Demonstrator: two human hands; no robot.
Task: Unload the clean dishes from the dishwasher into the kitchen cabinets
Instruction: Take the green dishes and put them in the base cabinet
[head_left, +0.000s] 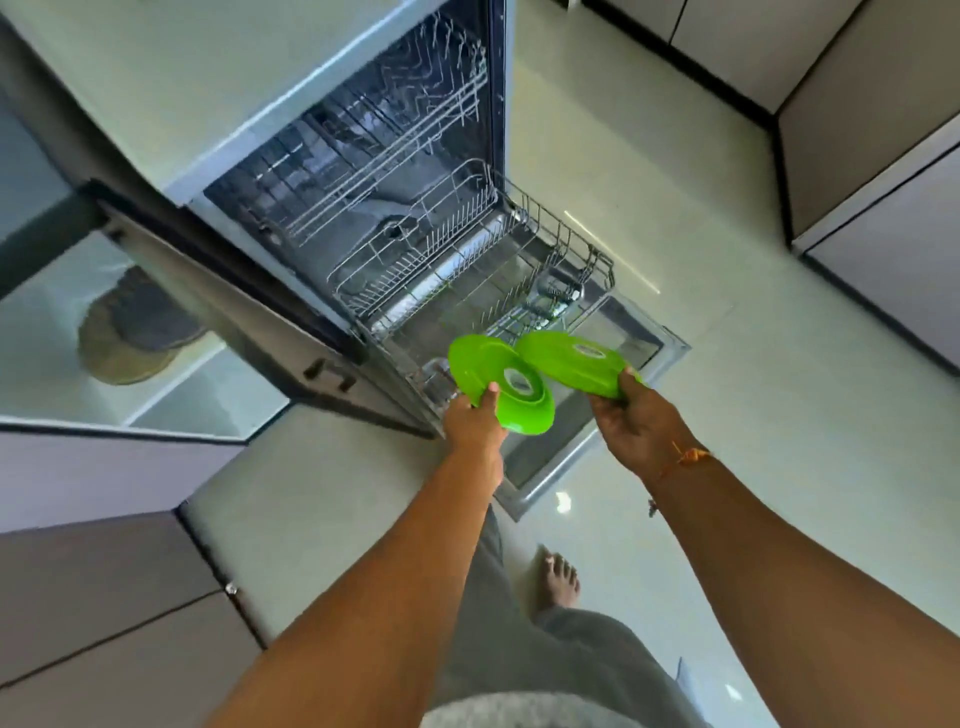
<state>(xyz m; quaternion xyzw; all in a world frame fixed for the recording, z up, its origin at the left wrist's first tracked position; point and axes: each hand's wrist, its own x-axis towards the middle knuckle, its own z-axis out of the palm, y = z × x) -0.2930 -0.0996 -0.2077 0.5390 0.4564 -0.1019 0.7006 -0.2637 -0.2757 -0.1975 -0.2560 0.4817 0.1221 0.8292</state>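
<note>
I hold two bright green plates over the open dishwasher, undersides facing me. My left hand grips the rim of the left green plate. My right hand grips the edge of the right green plate. The two plates nearly touch at their inner edges. Below them the lower wire rack is pulled out over the lowered dishwasher door. A cutlery basket with some metal pieces sits at the rack's right side. The upper rack stays inside the machine.
An open cabinet door stands left of the dishwasher, with a shelf holding round woven mats. Grey cabinet fronts fill the lower left and more cabinets line the far right. My bare foot stands on the pale tiled floor.
</note>
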